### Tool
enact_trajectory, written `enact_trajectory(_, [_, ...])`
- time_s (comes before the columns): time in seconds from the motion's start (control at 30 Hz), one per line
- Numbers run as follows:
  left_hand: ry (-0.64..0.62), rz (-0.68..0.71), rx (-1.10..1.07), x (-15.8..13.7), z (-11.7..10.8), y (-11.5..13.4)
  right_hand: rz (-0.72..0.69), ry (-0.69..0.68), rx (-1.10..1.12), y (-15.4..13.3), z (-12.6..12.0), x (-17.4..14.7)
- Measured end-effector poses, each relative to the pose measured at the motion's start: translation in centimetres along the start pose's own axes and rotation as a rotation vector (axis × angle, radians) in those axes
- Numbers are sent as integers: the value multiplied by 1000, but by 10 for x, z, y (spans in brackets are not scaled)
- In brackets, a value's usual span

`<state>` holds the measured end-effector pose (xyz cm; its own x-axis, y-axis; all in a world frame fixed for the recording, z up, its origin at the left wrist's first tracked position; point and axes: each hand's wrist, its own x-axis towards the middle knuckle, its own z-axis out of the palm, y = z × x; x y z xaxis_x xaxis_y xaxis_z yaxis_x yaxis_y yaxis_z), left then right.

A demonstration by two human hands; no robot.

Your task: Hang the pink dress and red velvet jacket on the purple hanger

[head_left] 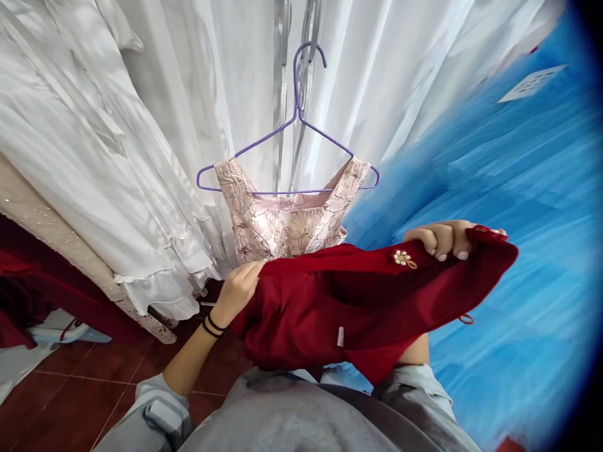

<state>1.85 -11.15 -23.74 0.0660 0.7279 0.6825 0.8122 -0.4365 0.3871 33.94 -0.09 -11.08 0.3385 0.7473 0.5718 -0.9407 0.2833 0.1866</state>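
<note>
A dark red velvet garment (301, 314) is stretched between my two hands in front of my body. My left hand (240, 287) is closed on its upper edge at the left. The fingers of my right hand (443, 238) curl over the edge near the right end. Beside them a pearl flower ornament (402, 257) with a small loop sits on the red cloth, and a white tag (340, 336) shows on the inner side. Behind hangs a pink floral dress (292, 229) on a purple wire hanger (325, 135); the red garment hides its lower part.
White curtain-like fabric (377, 75) hangs behind the hanger, with white ruffled clothes (117, 163) to the left. Blue tulle (518, 220) fills the right side. Dark red floor tiles (89, 402) show at the lower left, near more dark red cloth (94, 301).
</note>
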Motion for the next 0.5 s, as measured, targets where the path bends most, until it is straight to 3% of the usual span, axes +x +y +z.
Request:
enact_trajectory(0.07, [158,47,89,0,-21,4,-35,66,-246,-14,-1,7])
enact_trajectory(0.13, [205,-37,127,-2,-30,4,-93,60,-401,-25,-7,19])
enact_trajectory(0.23, [-35,-237,66,-10,-28,-8,-137,-69,-587,-31,-16,37])
enact_trajectory(0.3, [-182,-355,-35,-13,-27,-20,10,-180,-856,-26,-14,42])
enact_trajectory(0.33, [-185,-412,-87,-12,-29,-24,111,-226,-999,-22,-11,44])
enact_trajectory(0.4, [-80,-497,-164,-5,-41,-29,212,-275,-1196,-15,-4,47])
enact_trajectory(0.5, [112,-505,-186,13,-69,-21,188,-251,-1364,-12,1,55])
